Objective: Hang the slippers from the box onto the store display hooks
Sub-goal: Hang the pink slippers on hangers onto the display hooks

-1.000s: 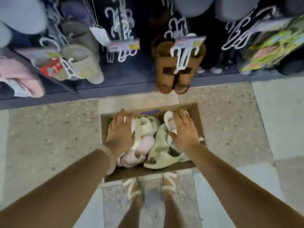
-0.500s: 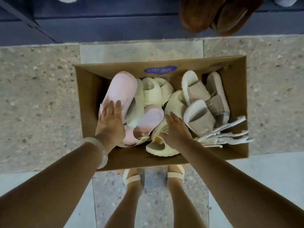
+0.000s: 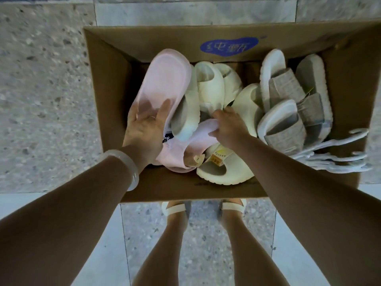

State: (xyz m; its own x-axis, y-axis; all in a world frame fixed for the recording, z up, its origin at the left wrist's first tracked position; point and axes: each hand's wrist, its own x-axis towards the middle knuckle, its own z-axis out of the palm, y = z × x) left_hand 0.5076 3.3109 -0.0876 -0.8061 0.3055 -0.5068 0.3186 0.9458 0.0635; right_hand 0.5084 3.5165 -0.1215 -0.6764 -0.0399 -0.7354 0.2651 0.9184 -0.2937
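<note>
Box (image 3: pixel 103 83) on floor (image 3: pixel 41 79), just ahead of person's feet (image 3: pixel 175 209). Inside: sole-up slipper (image 3: pixel 165 79) at left, left hand (image 3: pixel 144 124) on its near end. Slide pair (image 3: pixel 214 83) behind centre. Right hand (image 3: pixel 228 129) at centre, on a slipper (image 3: pixel 198 137). Tagged slide (image 3: pixel 226 170) against near wall. Strap sandals (image 3: pixel 292 100) at right; hangers (image 3: pixel 340 155) over near-right corner.

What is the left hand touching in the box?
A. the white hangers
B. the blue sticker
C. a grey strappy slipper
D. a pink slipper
D: the left hand lies with straight fingers on the sole of the big pink slipper at the left side of the box, far from the white hangers in the opposite corner.
</note>
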